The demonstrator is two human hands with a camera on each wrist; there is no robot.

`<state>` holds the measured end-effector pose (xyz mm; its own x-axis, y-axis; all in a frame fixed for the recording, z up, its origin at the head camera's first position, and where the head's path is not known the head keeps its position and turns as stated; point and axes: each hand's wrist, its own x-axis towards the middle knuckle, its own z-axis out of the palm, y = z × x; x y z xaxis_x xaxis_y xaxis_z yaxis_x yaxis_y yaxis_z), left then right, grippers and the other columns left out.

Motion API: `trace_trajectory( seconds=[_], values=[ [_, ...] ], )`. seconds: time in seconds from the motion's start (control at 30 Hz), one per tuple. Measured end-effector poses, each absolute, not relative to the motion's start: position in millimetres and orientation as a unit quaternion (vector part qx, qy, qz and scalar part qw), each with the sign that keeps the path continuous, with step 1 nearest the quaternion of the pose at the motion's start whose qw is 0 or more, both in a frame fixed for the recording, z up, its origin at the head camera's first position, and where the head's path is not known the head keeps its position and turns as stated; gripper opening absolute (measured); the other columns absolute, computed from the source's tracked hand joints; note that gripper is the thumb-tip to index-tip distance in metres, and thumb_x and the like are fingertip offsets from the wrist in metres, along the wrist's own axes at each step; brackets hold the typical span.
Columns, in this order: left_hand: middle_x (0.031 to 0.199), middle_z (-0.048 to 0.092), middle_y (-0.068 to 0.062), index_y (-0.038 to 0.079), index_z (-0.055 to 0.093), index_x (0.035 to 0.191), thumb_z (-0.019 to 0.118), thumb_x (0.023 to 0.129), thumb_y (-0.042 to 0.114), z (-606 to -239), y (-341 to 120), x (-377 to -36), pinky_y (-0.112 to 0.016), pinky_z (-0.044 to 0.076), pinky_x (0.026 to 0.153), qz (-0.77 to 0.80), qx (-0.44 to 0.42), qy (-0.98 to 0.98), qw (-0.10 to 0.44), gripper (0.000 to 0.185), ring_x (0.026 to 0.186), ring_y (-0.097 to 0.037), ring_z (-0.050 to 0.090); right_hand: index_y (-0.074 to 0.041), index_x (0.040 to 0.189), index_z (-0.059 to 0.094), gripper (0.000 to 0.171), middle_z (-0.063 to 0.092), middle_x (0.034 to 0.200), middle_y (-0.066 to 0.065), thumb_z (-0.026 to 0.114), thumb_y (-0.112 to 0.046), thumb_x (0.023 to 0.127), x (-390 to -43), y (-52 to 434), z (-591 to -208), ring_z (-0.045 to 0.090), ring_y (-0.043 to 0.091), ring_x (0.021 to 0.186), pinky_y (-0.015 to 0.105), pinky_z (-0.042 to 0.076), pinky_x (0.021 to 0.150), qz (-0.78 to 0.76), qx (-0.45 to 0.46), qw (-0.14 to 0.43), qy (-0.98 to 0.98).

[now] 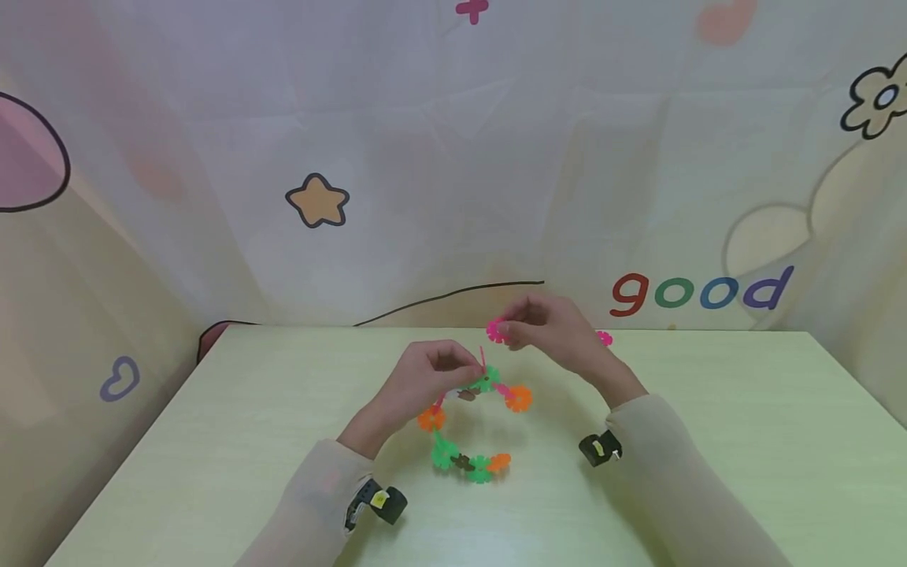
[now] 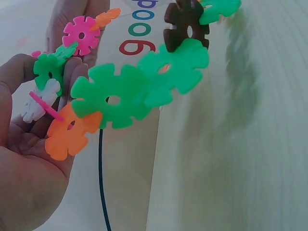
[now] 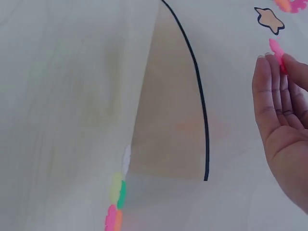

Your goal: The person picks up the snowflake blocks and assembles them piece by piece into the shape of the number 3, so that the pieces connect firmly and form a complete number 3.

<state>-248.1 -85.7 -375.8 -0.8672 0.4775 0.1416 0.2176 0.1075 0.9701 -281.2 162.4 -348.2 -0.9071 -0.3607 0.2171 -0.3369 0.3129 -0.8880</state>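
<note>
Printed backdrop [image 1: 453, 157] stood beyond far edge of table [image 1: 716, 488]. Disc chain [image 1: 444, 453] curved over mid-table, C-shaped, gap facing right. Left hand [image 1: 431, 374] pinched its far part; right hand [image 1: 560, 331] pinched pink disc [image 1: 494, 331], upright, facing near, beyond chain.
</note>
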Motion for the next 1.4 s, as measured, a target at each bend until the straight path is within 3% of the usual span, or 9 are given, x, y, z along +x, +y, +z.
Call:
trace_trajectory(
  seconds=[0.17, 0.47, 1.0, 1.17, 1.23, 1.4],
  values=[
    [0.096, 0.077, -0.008, 0.002, 0.075, 0.104, 0.074, 0.101, 0.013, -380, -85, -247, -0.037, 0.062, 0.087, 0.623, 0.241, 0.736, 0.107, 0.012, 0.083, -0.025, 0.076, -0.002, 0.116, 0.072, 0.019, 0.075, 0.105, 0.012, 0.077, -0.006, 0.098, -271, 161, -343, 0.076, 0.029, 0.09, 0.043, 0.064, 0.088, -0.566, -0.245, -0.001, 0.787],
    [0.099, 0.078, -0.008, 0.001, 0.076, 0.104, 0.073, 0.101, 0.012, -379, -85, -245, -0.039, 0.063, 0.087, 0.621, 0.245, 0.737, 0.104, 0.011, 0.089, -0.04, 0.075, -0.005, 0.119, 0.077, 0.019, 0.075, 0.108, 0.006, 0.071, -0.005, 0.101, -262, 158, -338, 0.072, 0.024, 0.094, 0.04, 0.062, 0.09, -0.523, -0.3, -0.044, 0.796],
    [0.1, 0.079, -0.007, 0.004, 0.079, 0.106, 0.076, 0.099, 0.017, -374, -84, -246, -0.04, 0.063, 0.087, 0.61, 0.234, 0.75, 0.105, 0.014, 0.084, -0.029, 0.078, -0.005, 0.116, 0.076, 0.015, 0.075, 0.107, 0.006, 0.072, -0.004, 0.101, -255, 149, -333, 0.074, 0.024, 0.093, 0.039, 0.062, 0.091, -0.529, -0.293, -0.052, 0.795],
    [0.1, 0.079, -0.007, 0.003, 0.08, 0.105, 0.076, 0.1, 0.015, -376, -83, -247, -0.037, 0.063, 0.085, 0.611, 0.234, 0.749, 0.1, 0.014, 0.083, -0.028, 0.077, -0.005, 0.115, 0.077, 0.015, 0.074, 0.106, 0.005, 0.071, -0.002, 0.101, -255, 148, -333, 0.074, 0.035, 0.094, 0.041, 0.062, 0.091, -0.53, -0.308, -0.046, 0.789],
    [0.099, 0.079, -0.007, 0.003, 0.08, 0.105, 0.076, 0.1, 0.015, -376, -82, -247, -0.033, 0.062, 0.078, 0.614, 0.229, 0.749, 0.096, 0.013, 0.082, -0.026, 0.077, -0.006, 0.114, 0.077, 0.015, 0.074, 0.106, 0.005, 0.071, -0.002, 0.101, -256, 148, -334, 0.073, 0.038, 0.094, 0.042, 0.062, 0.091, -0.53, -0.311, -0.043, 0.788],
    [0.097, 0.078, -0.007, 0.003, 0.079, 0.102, 0.077, 0.099, 0.014, -378, -81, -246, -0.031, 0.063, 0.075, 0.625, 0.211, 0.747, 0.088, 0.012, 0.083, -0.03, 0.077, -0.007, 0.112, 0.077, 0.013, 0.075, 0.105, 0.004, 0.073, -0.004, 0.1, -257, 149, -336, 0.074, 0.029, 0.09, 0.043, 0.062, 0.089, -0.527, -0.318, -0.036, 0.788]
  ],
)
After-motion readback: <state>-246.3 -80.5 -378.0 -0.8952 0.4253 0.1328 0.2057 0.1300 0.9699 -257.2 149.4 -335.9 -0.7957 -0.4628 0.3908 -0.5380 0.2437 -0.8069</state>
